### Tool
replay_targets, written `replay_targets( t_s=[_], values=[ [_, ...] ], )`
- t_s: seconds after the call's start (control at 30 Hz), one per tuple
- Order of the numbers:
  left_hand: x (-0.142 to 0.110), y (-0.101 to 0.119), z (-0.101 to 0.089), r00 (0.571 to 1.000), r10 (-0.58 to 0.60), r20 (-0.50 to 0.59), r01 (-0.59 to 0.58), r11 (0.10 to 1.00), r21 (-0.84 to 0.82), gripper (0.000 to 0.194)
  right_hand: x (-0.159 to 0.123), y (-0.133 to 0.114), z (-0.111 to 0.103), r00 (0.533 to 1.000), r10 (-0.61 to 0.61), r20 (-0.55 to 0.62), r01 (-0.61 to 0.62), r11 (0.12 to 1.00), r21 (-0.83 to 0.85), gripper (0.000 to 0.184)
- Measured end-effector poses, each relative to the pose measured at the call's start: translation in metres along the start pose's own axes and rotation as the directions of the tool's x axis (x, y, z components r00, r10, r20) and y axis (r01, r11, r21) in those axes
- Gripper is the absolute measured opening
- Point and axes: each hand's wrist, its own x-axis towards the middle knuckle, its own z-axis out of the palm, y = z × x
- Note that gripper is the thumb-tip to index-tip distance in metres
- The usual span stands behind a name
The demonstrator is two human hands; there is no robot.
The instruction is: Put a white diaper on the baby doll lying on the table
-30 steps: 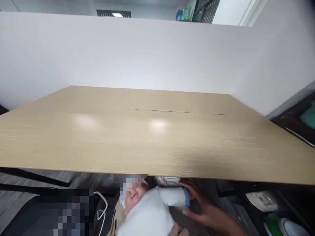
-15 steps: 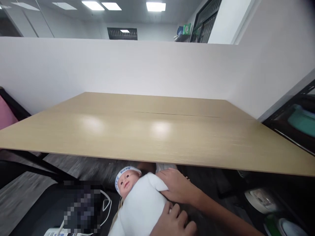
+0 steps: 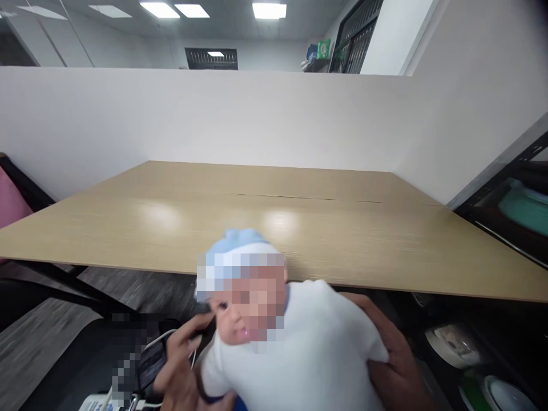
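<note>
A baby doll (image 3: pixel 295 348) in a white bodysuit and a blue-and-white cap is held upright at the near edge of a light wooden table (image 3: pixel 299 222). My right hand (image 3: pixel 391 365) is wrapped round the doll's side under its arm. My left hand (image 3: pixel 184 365) grips the doll's other side by its head and shoulder, fingers curled. The doll's lower body is out of view below the frame.
White partition walls stand behind and to the right of the table. A dark shelf with teal and white things (image 3: pixel 518 211) is at the right; white and green items (image 3: pixel 479 371) lie on the floor there. A white cable (image 3: pixel 171 342) lies at lower left.
The doll has been lifted from below the table edge up toward the camera. Both hands moved from resting on its body to gripping its sides.
</note>
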Motion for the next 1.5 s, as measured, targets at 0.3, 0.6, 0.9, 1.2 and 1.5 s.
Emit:
replay_targets(
  t_s=[0.3,0.6,0.9,1.2,1.5],
  values=[
    [0.162,0.022,0.015,0.898,0.009,0.439,0.097,0.971,-0.218,0.047,0.057,0.047,-0.055,0.987,0.134,-0.09,-0.158,0.924,-0.349,0.045],
    [0.223,-0.014,0.036,0.814,-0.027,0.58,0.037,0.999,-0.005,0.052,0.079,0.112,-0.094,0.987,0.147,0.064,-0.072,0.761,-0.645,0.043],
    [0.273,-0.092,0.053,0.896,0.04,0.442,-0.122,0.98,0.159,0.061,0.138,0.165,-0.088,0.996,0.074,0.051,-0.019,0.727,-0.686,0.046],
    [0.374,-0.144,0.105,0.923,-0.007,0.384,-0.088,0.97,0.228,0.066,0.269,0.224,-0.087,0.997,-0.064,0.041,0.072,0.635,-0.769,0.03],
    [0.445,-0.195,0.142,0.956,0.154,0.249,-0.22,0.94,0.261,0.067,0.367,0.269,-0.087,0.993,-0.118,0.016,0.088,0.635,-0.768,0.05]
  ],
)
